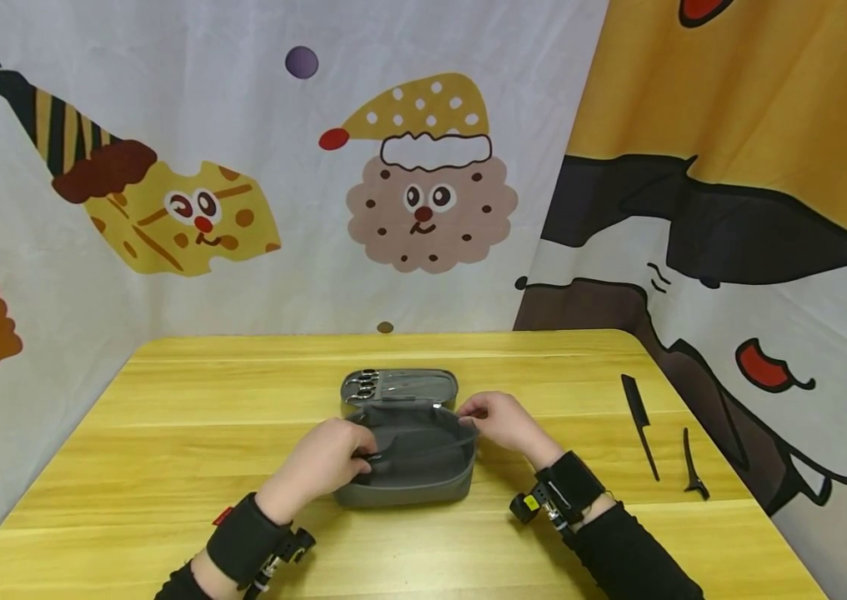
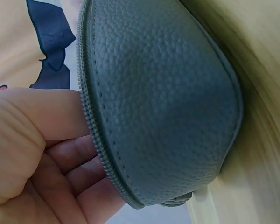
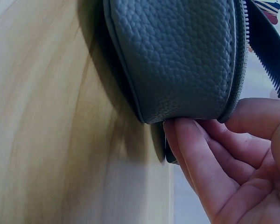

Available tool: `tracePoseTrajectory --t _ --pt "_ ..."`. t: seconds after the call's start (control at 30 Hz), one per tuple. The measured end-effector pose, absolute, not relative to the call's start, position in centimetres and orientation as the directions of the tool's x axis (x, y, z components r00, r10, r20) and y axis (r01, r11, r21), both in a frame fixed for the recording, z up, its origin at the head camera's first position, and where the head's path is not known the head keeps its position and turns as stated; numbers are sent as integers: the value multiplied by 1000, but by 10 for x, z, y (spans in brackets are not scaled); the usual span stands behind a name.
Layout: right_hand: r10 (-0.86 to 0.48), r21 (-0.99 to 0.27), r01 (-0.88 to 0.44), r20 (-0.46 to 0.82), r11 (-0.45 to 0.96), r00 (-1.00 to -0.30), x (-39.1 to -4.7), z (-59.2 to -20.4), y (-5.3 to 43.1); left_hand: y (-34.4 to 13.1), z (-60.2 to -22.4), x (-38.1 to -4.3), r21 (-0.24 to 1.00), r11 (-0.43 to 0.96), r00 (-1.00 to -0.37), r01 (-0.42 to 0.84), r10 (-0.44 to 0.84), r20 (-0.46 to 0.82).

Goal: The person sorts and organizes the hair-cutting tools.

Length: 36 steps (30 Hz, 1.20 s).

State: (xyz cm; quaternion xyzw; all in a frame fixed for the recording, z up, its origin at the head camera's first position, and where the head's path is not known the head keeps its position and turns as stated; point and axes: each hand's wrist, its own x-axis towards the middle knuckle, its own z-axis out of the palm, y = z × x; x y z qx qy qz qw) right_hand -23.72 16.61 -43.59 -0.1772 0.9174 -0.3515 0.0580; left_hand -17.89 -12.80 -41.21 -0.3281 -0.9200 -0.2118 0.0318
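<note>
We see, lower centre, a left hand (image 1: 324,457) arched over a grey case (image 1: 408,493), fingers (image 2: 86,175) curled, their hold we cannot tell, right hand (image 1: 508,425) pinching the case's right edge.

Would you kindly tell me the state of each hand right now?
Left hand: closed, apparently holding a dark comb.
Right hand: closed, holding the right edge of the gray case.

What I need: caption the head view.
Left hand and right hand at an open zippered case; rat-tail comb, hair clip nearby.
</note>
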Motion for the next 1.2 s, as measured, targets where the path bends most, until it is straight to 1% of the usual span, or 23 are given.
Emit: tracePoseTrajectory --t 0.17,0.43,0.6,1.2 --pt "-382 -663 -307 34 683 -924 -237 -436 167 -129 -412 -179 358 698 -779 621 601 180" --pt "-384 -679 -304 35 668 -923 -238 -438 168 -129 -415 -181 361 704 -782 611 608 139" --pt "-393 -684 -311 39 660 -919 -239 -439 169 -128 -416 -184 349 705 -778 617 613 139" --pt "-396 -688 -310 36 656 -917 -239 -441 170 -123 -413 -182 303 746 -798 593 594 99"
